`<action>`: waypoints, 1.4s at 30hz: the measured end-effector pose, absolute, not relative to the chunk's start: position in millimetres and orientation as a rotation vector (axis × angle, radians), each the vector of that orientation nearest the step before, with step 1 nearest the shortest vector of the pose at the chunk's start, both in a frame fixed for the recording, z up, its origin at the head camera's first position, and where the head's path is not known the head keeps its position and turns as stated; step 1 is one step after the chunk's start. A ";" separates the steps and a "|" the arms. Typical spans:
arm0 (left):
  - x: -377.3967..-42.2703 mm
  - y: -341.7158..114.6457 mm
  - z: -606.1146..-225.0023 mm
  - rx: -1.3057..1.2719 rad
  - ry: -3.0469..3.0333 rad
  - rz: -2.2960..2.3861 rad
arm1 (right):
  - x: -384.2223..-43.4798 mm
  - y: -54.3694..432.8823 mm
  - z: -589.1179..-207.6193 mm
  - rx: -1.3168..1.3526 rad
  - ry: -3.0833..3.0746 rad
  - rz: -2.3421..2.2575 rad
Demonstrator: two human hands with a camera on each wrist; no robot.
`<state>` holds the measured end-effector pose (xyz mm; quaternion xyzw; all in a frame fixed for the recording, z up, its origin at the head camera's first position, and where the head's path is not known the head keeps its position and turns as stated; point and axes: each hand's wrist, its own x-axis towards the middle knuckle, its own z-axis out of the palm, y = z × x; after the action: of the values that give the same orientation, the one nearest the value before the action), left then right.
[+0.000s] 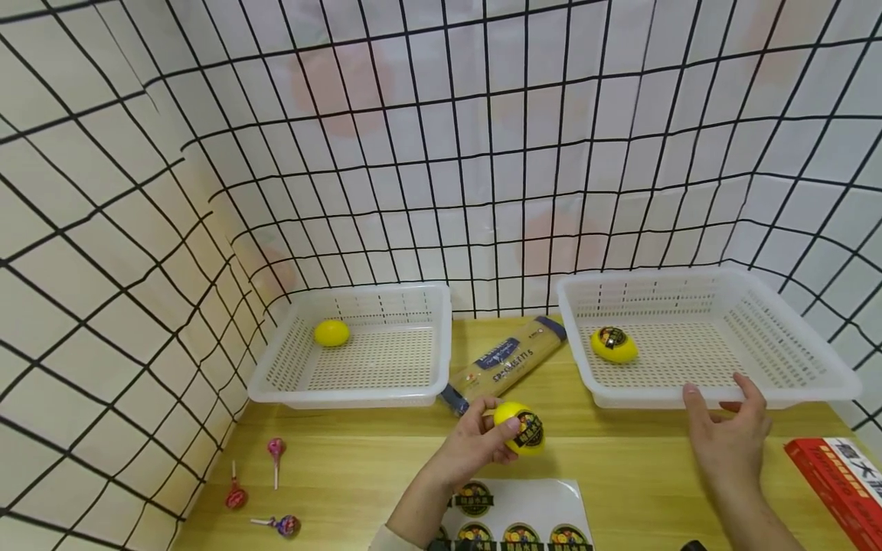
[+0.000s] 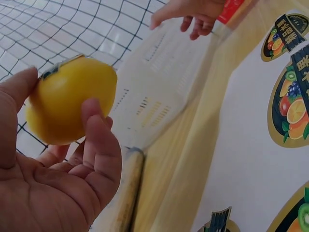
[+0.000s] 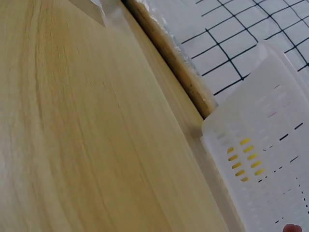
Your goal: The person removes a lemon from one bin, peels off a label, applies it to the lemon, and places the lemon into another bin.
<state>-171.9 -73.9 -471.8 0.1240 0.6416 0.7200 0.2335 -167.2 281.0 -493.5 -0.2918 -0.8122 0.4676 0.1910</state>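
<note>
My left hand (image 1: 475, 440) holds a yellow lemon (image 1: 520, 428) between thumb and fingers, above the table in front of the pasta packet. A dark round sticker is on the lemon; in the left wrist view it shows edge-on near the thumb of the left hand (image 2: 63, 183). My right hand (image 1: 730, 436) is at the front rim of the right white basket (image 1: 820, 383), thumb and fingers spread, gripping nothing visible. Whether it touches the rim I cannot tell. Inside that basket lies another stickered lemon (image 1: 613, 344). A sheet of round fruit stickers (image 1: 540, 497) lies below my left hand.
The left white basket (image 1: 406, 394) contains a plain lemon (image 1: 332, 333). A spaghetti packet (image 1: 510, 360) lies slanted between the baskets. Three lollipops (image 1: 276, 448) are at the table's left, a red box (image 1: 837, 482) at the right. Grid-patterned cloth walls (image 1: 482, 153) surround the table.
</note>
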 end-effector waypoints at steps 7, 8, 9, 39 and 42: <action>-176.5 -71.5 -472.2 0.360 1.715 2.015 | -166.7 280.2 -496.6 -0.787 -2.214 1.352; -177.9 -70.6 -472.0 0.369 1.721 2.016 | -166.6 279.9 -497.2 -0.781 -2.204 1.360; -179.4 -69.2 -471.7 0.382 1.734 2.017 | -166.6 279.5 -497.5 -0.779 -2.197 1.367; -268.4 52.4 -397.2 0.886 2.816 1.003 | -171.3 278.5 -506.2 -0.712 -2.127 1.355; -277.5 60.6 -396.1 0.954 2.834 0.867 | -171.2 277.3 -508.1 -0.690 -2.121 1.338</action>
<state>-277.5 60.6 -396.1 0.3065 0.9101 0.2785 0.0141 -171.2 277.3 -508.1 -0.2556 -0.7859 0.4957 0.2670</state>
